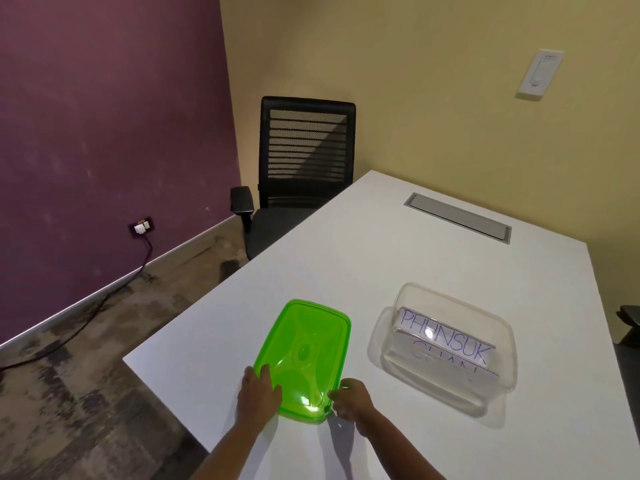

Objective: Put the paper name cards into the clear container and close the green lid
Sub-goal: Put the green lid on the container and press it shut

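A translucent green lid (304, 355) lies flat on the white table (346, 271) near its left front corner. My left hand (258, 389) rests on the lid's near left edge, fingers laid over the rim. My right hand (349, 398) pinches the lid's near right corner. To the right stands the clear container (446, 348), uncovered. Inside it lie white paper name cards (446, 336) with blue lettering, the top one reading "PHUNSUK"; a second card shows partly beneath it.
A black mesh office chair (304, 168) stands at the table's far left corner. A grey cable hatch (457, 216) is set into the tabletop further back. The table's left edge drops to a mottled floor, where a wall socket (142, 227) feeds a cable.
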`<act>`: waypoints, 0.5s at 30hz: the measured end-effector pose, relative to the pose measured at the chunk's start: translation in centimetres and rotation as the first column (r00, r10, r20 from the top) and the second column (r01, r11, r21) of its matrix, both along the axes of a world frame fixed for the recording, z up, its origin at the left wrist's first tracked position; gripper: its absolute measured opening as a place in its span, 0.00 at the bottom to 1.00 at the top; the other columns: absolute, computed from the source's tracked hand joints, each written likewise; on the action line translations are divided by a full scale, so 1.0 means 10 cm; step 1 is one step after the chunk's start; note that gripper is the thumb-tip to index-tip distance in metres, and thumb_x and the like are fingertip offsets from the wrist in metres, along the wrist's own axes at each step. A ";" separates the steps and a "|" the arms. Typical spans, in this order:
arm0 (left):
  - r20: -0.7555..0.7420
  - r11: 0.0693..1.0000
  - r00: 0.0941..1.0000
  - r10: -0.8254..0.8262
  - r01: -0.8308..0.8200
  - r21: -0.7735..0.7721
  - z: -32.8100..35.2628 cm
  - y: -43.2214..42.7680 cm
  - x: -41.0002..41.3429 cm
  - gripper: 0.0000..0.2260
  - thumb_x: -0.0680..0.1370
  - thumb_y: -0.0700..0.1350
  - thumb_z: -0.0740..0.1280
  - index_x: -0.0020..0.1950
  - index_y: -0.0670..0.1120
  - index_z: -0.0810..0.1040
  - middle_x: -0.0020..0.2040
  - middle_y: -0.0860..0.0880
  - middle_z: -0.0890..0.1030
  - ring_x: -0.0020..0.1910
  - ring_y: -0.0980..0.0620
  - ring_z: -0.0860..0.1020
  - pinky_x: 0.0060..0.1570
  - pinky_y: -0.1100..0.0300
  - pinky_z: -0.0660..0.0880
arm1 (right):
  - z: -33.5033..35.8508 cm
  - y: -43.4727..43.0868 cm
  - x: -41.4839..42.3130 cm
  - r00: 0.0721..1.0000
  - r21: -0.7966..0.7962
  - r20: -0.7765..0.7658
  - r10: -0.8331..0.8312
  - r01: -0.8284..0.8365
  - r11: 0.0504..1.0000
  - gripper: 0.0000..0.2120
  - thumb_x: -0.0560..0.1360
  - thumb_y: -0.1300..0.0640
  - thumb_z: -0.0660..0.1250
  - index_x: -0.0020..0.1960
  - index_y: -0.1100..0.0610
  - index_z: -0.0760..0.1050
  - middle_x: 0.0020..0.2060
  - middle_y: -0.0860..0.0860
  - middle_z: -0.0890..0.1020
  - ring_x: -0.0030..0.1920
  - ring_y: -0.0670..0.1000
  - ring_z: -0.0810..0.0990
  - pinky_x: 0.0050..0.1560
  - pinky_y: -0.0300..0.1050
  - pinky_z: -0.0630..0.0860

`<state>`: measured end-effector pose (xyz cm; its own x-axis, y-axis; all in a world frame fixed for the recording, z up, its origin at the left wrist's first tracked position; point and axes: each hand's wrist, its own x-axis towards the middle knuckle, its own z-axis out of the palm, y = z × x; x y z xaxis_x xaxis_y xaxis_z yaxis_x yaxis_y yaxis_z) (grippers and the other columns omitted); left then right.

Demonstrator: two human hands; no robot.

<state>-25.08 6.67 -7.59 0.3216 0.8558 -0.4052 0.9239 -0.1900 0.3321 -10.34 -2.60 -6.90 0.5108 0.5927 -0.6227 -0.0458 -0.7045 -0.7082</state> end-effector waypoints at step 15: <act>0.221 0.978 0.953 -0.209 0.200 0.062 0.30 0.11 0.29 0.38 0.71 0.69 0.43 0.74 0.50 0.63 0.78 0.43 0.56 0.78 0.47 0.53 0.77 0.51 0.50 | 0.87 0.30 0.41 0.906 0.255 -0.344 -0.246 0.342 0.904 0.06 0.75 0.70 0.60 0.41 0.66 0.73 0.36 0.57 0.76 0.32 0.53 0.75 0.21 0.34 0.76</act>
<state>-22.15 7.80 -4.54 0.5708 0.7754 -0.2701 0.7658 -0.3841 0.5157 -6.21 0.35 1.79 0.5113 0.6276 -0.5870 -0.4581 -0.3788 -0.8041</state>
